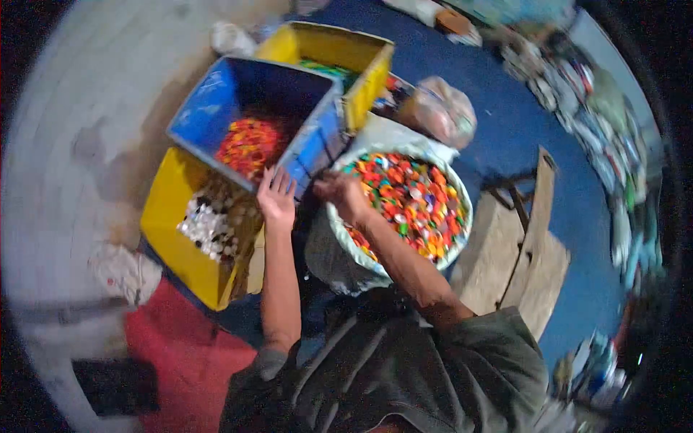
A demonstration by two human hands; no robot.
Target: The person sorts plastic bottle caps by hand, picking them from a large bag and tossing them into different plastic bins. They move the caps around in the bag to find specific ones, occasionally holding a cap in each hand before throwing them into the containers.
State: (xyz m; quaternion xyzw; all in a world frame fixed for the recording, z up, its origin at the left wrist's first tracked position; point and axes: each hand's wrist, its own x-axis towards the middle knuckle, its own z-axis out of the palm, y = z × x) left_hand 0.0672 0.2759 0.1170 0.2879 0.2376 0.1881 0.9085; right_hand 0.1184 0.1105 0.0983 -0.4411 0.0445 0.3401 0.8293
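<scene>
A white sack (339, 249) full of mixed-colour bottle caps (408, 198) stands in front of me. My right hand (341, 193) is at the sack's near left rim with its fingers curled; motion blur hides what, if anything, it holds. My left hand (277, 193) is spread, fingers apart, over the edge between the blue bin (209, 108) holding red and orange caps (249, 144) and the yellow bin (170, 224) holding white caps (208, 227).
A second yellow bin (361, 61) stands behind the blue one. A filled plastic bag (440, 108) lies beyond the sack. A wooden stool or frame (520, 245) sits to the right on blue floor cover. Red cloth (180, 353) lies at lower left. Clutter lines the right edge.
</scene>
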